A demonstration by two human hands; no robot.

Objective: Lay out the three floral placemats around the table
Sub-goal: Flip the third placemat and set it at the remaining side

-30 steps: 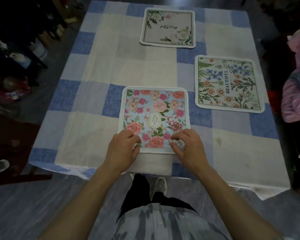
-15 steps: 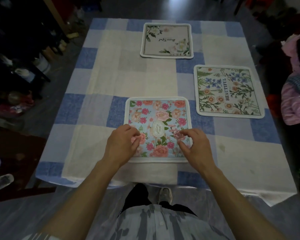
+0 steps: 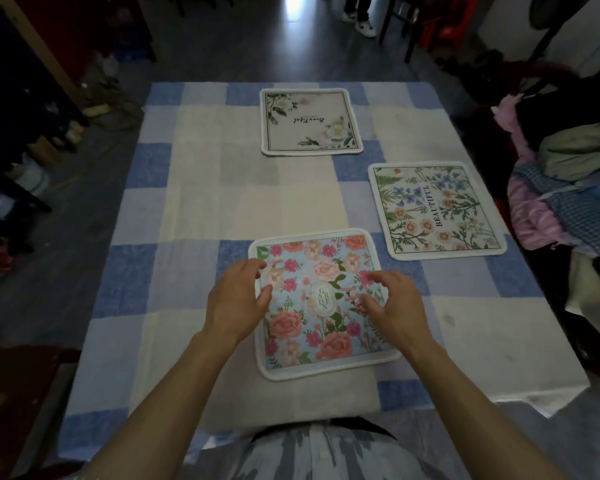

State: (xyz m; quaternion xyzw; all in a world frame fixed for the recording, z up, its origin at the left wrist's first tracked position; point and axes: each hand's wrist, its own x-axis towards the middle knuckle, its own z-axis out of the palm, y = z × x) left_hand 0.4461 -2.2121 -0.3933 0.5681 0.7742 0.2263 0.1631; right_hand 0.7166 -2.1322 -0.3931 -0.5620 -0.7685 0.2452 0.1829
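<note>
Floral placemats (image 3: 311, 122), three, flat on checked tablecloth (image 3: 201, 216)

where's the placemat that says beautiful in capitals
In the head view the BEAUTIFUL placemat lies near the right edge of the tablecloth, beyond and right of the rose placemat, nearer than the cream placemat at the far end.

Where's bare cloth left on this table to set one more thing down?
Widest: the left strip of the blue-and-cream checked tablecloth, beside the cream square placemat and the blue rose-print placemat. Also the centre between those and the white wildflower placemat, and the near-right corner. Crowded: near centre, with the left hand and right hand over the blue mat.
</note>
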